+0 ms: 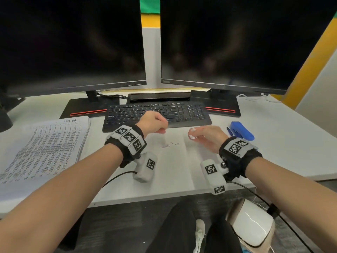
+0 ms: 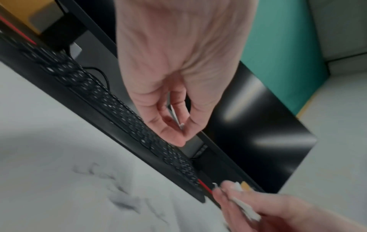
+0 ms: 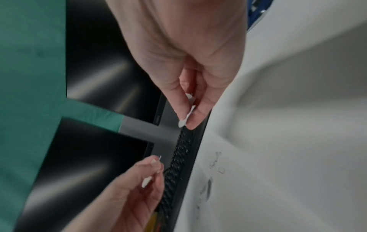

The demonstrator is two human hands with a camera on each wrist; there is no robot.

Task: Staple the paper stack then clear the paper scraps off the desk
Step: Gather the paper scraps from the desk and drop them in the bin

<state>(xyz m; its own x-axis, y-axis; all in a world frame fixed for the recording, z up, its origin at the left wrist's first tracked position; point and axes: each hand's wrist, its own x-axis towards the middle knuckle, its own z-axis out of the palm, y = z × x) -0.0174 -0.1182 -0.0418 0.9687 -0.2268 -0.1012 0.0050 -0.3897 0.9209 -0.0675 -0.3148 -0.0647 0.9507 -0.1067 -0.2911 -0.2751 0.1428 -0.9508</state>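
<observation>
My left hand [image 1: 160,127] hovers curled over the front edge of the keyboard [image 1: 156,114]. In the left wrist view it [image 2: 182,130] pinches a thin white paper scrap [image 2: 175,116] between thumb and fingers. My right hand [image 1: 193,134] is a little to the right, above the desk, and pinches several white scraps [image 3: 181,123] at its fingertips [image 3: 193,120]. The printed paper stack [image 1: 45,148] lies on the desk at the left. The blue stapler [image 1: 240,131] lies on the desk just beyond the right hand.
Two dark monitors [image 1: 73,42] stand behind the keyboard on the white desk [image 1: 273,143]. Faint pen marks [image 1: 171,144] show on the desk between the hands. A white rounded object [image 1: 249,225] sits on the floor below the desk's front edge, at the right.
</observation>
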